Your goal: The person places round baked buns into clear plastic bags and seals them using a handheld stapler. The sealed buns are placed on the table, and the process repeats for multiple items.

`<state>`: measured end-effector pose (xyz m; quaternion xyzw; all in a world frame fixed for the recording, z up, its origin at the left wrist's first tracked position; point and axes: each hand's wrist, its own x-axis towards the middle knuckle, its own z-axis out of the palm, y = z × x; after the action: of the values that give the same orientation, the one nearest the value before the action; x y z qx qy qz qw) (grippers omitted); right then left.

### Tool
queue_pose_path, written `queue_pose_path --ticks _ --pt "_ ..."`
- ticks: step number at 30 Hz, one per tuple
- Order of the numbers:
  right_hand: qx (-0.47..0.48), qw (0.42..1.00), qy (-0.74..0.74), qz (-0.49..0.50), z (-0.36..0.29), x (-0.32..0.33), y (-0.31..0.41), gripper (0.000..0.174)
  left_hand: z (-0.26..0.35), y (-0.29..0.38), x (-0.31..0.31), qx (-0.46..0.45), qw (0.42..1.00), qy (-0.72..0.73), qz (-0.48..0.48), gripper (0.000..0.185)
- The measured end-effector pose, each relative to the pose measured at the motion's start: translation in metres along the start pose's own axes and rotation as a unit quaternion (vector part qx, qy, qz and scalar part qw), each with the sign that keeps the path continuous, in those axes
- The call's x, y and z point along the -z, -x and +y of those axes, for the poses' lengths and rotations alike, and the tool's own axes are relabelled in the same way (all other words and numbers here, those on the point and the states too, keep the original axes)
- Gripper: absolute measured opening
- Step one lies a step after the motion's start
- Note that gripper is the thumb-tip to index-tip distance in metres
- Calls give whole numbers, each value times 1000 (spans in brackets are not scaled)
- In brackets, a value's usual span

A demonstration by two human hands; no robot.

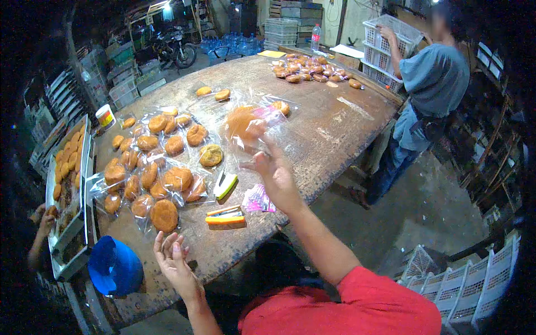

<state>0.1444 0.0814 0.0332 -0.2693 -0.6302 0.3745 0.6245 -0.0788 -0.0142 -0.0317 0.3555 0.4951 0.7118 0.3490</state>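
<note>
My left hand point(175, 257) is palm up at the table's near edge, fingers apart and holding nothing. Just beyond its fingertips lies a round brown bun point(164, 215) among several buns in clear plastic bags point(178, 179). My right hand point(274, 178) is raised over the table with thumb and fingers apart. Past its fingertips is a motion-blurred bagged bun point(245, 123); whether the bag's edge still touches the fingers is unclear. Between my hands lie an orange stapler point(225, 217), a yellow-green stapler point(225, 185) and a stack of pink printed labels point(258, 198).
A blue plastic container point(114, 266) stands near left, beside a metal tray of buns point(86, 176) where another person's hand point(47, 220) reaches in. Bagged buns point(307, 67) are heaped at the far end. One person point(433, 83) handles stacked white crates point(383, 50) at right.
</note>
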Motion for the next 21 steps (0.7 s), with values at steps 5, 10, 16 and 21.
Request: queue_pose_path --ticks 5,10,16,21 --pt "227 938 167 -202 -39 -33 15 44 -20 -6 9 -26 998 -51 -14 28" --pt "322 912 163 -195 -53 -52 18 23 -35 -3 12 -125 973 -193 -25 16" --pt "306 913 191 -189 -43 -52 14 19 -38 -2 13 -83 990 -109 -32 9" --pt "251 916 249 -188 -20 -30 19 25 -33 4 5 -125 972 -197 3 9"
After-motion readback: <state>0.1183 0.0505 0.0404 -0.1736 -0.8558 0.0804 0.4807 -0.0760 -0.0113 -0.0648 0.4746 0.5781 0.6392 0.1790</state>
